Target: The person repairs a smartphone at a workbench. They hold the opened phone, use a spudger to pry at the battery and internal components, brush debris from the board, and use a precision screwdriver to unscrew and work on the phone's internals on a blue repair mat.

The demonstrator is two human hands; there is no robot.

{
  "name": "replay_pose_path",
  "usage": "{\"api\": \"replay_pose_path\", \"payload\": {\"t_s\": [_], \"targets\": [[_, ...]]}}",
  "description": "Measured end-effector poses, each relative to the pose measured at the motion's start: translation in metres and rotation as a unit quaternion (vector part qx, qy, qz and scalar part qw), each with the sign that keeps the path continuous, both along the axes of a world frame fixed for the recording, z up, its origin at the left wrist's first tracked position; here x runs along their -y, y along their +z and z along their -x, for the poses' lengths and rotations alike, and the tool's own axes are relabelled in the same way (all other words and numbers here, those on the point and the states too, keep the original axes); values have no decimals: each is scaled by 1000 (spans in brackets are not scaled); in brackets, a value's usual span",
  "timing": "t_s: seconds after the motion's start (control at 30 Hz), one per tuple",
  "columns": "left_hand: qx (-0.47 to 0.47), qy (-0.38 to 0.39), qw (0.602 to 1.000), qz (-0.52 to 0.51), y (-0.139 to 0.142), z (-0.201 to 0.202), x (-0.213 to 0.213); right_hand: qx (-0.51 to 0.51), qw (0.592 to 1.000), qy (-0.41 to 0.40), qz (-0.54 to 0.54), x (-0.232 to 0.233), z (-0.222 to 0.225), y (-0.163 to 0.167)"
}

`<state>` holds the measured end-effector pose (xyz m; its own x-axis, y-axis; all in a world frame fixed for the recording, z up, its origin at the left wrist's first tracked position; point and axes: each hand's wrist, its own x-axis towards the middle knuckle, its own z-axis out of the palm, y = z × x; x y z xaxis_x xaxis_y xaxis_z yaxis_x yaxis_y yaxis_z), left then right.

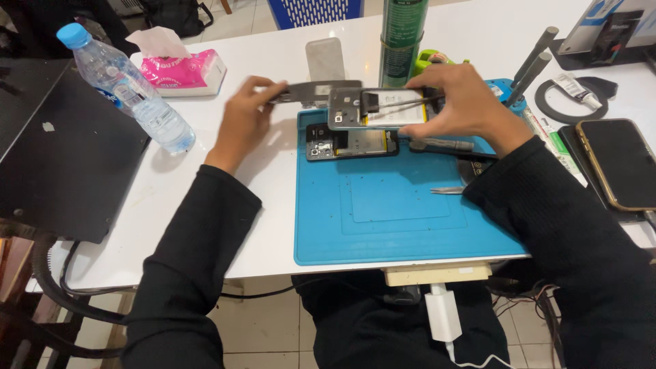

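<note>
Right hand [454,102]: closed on tweezers [403,102], tips over the opened phone frame [372,109].
Left hand [242,119]: fingers pinch a grey panel [314,90] beside that frame.
Frame: held above the blue mat [403,219].
Second phone body [352,142]: lying on the mat, just below.

An opened grey phone body [355,108] is held level above the blue mat [403,219].

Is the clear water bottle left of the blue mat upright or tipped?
Upright: the water bottle stands on its base on the white table, blue cap uppermost. Neither hand touches it.
</note>
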<state>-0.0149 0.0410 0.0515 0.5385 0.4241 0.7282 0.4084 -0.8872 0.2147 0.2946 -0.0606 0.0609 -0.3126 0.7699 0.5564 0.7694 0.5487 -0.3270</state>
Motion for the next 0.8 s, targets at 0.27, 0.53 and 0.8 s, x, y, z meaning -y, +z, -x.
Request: {"api": "replay_pose_path", "payload": {"t_s": [0.27,0.53,0.8], "targets": [[71,41,997,-11,13,5,5,-5,994,-34,103,-1,21,-1],[41,-61,997,14,-2,-11,6,42,997,-43,58,2,34,2],[-96,-154,977,111,-23,-15,17,-10,998,-51,40,2,40,4]]}}
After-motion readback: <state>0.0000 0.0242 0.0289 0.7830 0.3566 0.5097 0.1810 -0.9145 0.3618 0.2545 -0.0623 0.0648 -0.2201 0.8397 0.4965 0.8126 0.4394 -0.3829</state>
